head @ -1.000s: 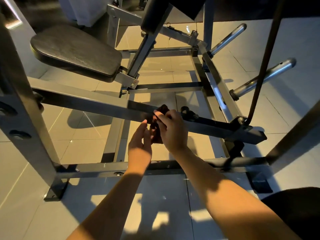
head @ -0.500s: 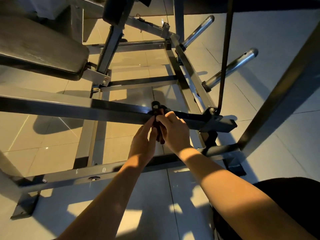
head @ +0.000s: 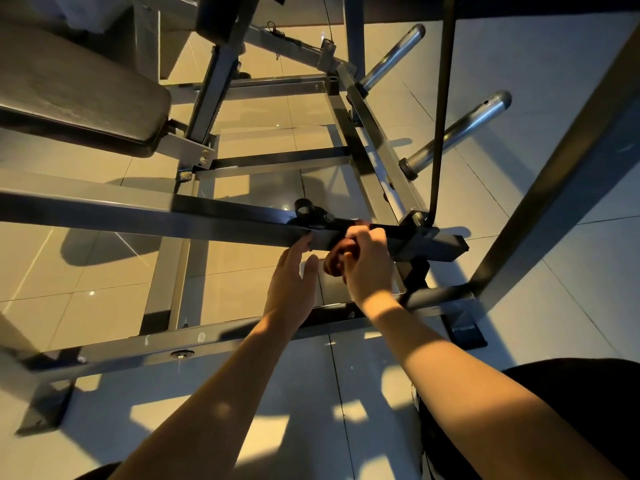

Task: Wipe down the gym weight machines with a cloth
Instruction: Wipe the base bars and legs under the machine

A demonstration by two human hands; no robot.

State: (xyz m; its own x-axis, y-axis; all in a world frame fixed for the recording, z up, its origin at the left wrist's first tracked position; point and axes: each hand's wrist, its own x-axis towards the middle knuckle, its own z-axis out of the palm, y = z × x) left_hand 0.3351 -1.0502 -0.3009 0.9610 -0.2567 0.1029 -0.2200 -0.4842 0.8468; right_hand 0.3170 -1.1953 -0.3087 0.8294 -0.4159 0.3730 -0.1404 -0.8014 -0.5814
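A dark square steel bar (head: 207, 223) of the weight machine runs across the middle of the view. My right hand (head: 369, 265) grips a dark brown cloth (head: 337, 258) wrapped against the bar near its right end, just left of the bracket (head: 419, 230). Just to the left, my left hand (head: 291, 271) is beside the cloth with fingers straight, fingertips touching the bar's lower edge. Most of the cloth is hidden by my right hand.
A black padded seat (head: 79, 98) sits at the upper left. Two chrome weight pegs (head: 460, 129) (head: 391, 57) stick out at the upper right. A black cable (head: 440, 116) drops to the bracket. A slanted frame post (head: 561, 174) stands on the right; a floor rail (head: 242, 334) crosses below my hands.
My right hand with the cloth has slid rightward along the bar, past the knob, toward the bracket. My left hand has let go of the cloth and opened.
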